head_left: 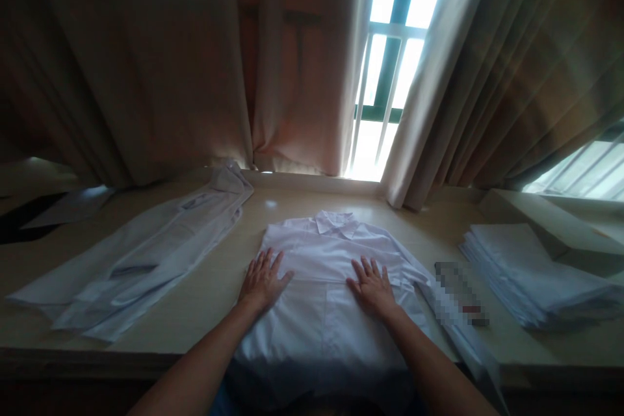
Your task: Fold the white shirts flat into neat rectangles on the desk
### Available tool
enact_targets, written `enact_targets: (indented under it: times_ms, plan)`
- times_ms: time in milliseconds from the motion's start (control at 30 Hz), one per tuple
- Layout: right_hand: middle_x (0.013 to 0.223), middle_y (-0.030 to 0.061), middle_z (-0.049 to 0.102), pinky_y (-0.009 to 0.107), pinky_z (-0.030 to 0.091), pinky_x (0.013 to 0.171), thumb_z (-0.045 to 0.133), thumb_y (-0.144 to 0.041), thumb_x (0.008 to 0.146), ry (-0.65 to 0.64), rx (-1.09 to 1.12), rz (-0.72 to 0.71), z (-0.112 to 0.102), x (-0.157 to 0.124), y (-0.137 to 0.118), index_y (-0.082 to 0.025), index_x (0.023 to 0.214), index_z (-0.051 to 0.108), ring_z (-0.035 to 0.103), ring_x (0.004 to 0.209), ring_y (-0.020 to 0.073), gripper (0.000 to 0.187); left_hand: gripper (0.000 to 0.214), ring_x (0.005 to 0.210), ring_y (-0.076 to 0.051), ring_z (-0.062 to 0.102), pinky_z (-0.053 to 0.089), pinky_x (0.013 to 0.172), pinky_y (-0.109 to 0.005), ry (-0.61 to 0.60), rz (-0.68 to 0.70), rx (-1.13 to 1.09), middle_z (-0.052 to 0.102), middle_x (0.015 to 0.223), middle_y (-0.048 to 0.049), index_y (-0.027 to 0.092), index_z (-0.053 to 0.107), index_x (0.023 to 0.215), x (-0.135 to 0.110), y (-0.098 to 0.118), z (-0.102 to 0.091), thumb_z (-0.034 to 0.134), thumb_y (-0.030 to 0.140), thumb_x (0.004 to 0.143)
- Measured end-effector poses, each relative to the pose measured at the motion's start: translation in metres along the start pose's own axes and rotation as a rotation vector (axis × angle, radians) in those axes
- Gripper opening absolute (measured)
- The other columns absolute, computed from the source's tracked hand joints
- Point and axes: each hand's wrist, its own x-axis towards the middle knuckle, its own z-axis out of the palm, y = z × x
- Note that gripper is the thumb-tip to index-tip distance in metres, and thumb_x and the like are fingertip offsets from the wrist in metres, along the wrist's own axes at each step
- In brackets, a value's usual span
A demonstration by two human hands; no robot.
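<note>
A white shirt (319,253) lies flat on the beige table (209,299), collar towards the window and hem hanging over the near edge. My left hand (262,281) rests flat on the shirt's left edge, fingers spread. My right hand (373,286) lies flat on the shirt's right chest, fingers apart. One sleeve (458,331) trails off to the right over the table edge. Neither hand holds anything.
Another white shirt (146,253) lies spread out at the left. A stack of folded white cloth (531,273) sits at the right. A blurred-out small object (461,292) lies between it and the shirt. Curtains (146,58) and a bright window (390,65) are behind.
</note>
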Motion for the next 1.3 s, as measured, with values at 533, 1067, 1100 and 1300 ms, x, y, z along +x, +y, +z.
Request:
enact_targets:
  times_ms: [533,1067,1100,1300]
  plan:
    - [0.155,0.0052,0.017,0.049,0.004,0.112,0.021,-0.065,0.091,-0.020,0.009,-0.021,0.004,-0.004,0.011,-0.027,0.148,0.021,0.009,0.142,0.0243,0.068,0.075,0.142,-0.027,0.015,0.008,0.113,-0.044,0.001,0.018,-0.006,0.021,0.154,-0.0087,0.023,0.028,0.146,0.002,-0.001,-0.001,0.029,0.067,0.085]
    - [0.107,0.0225,0.063,0.047,0.047,0.088,0.051,-0.056,0.062,0.510,0.428,0.879,0.016,-0.255,0.237,-0.019,0.110,0.061,0.060,0.101,0.0357,0.061,0.078,0.141,-0.028,0.016,0.009,0.112,-0.045,0.012,0.019,0.029,0.023,0.153,-0.0108,0.022,0.029,0.146,0.011,-0.008,0.006,0.025,0.069,0.084]
    - [0.105,0.0211,0.064,0.046,0.048,0.085,0.053,-0.054,0.057,0.454,0.551,0.932,0.025,-0.264,0.243,-0.022,0.105,0.063,0.061,0.100,0.0353,0.059,0.078,0.141,-0.028,0.016,0.009,0.112,-0.045,0.001,0.015,0.035,0.023,0.154,-0.0109,0.021,0.028,0.146,0.011,-0.007,0.005,0.026,0.069,0.084]
    - [0.085,0.0125,0.072,0.039,0.052,0.071,0.048,-0.054,0.049,0.259,0.675,0.954,0.072,-0.275,0.232,-0.033,0.076,0.070,0.068,0.086,0.0325,0.041,0.078,0.141,-0.028,0.016,0.008,0.112,-0.044,-0.015,0.006,0.044,0.023,0.153,-0.0103,0.022,0.028,0.146,0.011,-0.006,0.004,0.027,0.069,0.084]
